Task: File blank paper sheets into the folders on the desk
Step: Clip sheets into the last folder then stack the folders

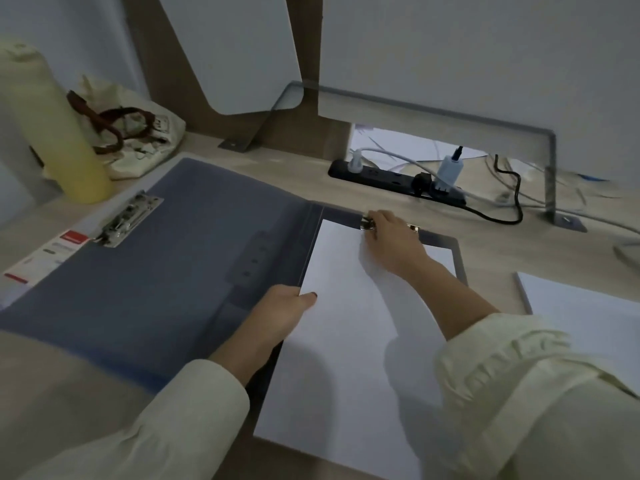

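A blue folder (166,258) lies open across the desk. Its left flap carries a metal clip (128,216) near the far left corner. A blank white sheet (343,348) lies on the right flap. My left hand (282,313) pinches the sheet's left edge, thumb on top. My right hand (391,240) reaches to the top of the sheet, and its curled fingers grip the folder's top metal clip (367,223). Part of that clip is hidden under the fingers.
More white sheets (585,317) lie at the right. A black power strip (394,181) with plugs and cables runs along the back. A pale yellow bottle (59,133) and a cloth bag (138,129) stand at the back left. A metal bracket (550,181) rises at the back right.
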`<move>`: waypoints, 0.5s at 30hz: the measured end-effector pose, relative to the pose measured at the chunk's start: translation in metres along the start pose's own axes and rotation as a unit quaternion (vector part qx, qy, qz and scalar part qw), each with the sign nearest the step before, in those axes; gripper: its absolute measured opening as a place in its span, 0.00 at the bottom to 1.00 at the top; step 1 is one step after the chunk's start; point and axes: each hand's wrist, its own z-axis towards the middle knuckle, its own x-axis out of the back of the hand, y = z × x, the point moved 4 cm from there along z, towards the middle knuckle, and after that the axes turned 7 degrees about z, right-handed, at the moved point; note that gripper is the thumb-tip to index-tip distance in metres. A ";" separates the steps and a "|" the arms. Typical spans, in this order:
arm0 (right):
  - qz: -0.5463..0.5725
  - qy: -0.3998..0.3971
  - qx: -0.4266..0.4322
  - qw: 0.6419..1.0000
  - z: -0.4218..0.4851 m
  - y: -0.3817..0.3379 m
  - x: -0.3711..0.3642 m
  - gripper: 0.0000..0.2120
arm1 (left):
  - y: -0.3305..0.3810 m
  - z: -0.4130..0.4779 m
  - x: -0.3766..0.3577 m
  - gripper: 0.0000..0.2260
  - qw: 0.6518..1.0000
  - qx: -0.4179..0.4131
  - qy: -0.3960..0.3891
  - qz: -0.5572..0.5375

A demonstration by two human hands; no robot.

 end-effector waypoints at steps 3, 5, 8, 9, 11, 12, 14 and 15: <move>-0.025 0.018 0.007 1.000 0.008 0.002 -0.010 0.20 | 0.000 0.000 -0.001 0.06 1.000 -0.010 0.004 -0.001; -0.029 0.059 0.021 0.998 0.008 0.006 -0.017 0.19 | 0.001 -0.002 -0.002 0.12 1.000 -0.012 0.015 0.004; -0.006 0.126 0.046 0.991 0.006 0.013 -0.023 0.17 | 0.001 -0.006 -0.004 0.16 1.000 -0.013 0.024 0.012; 0.000 0.139 0.054 0.989 0.004 0.015 -0.024 0.17 | 0.001 -0.006 -0.005 0.15 1.000 -0.013 0.023 0.010; 0.010 0.154 0.061 0.986 0.000 0.017 -0.026 0.16 | 0.000 -0.006 -0.006 0.14 1.000 -0.012 0.018 0.007; 0.018 0.162 0.063 0.985 -0.002 0.018 -0.026 0.16 | 0.000 -0.007 -0.007 0.13 1.000 -0.010 0.016 0.009; 0.040 0.180 0.059 0.981 -0.004 0.017 -0.023 0.16 | 0.001 -0.009 -0.009 0.11 1.000 -0.011 0.015 0.007; 0.061 0.187 0.047 0.979 -0.005 0.016 -0.020 0.16 | 0.001 -0.010 -0.009 0.11 1.000 -0.014 0.017 0.008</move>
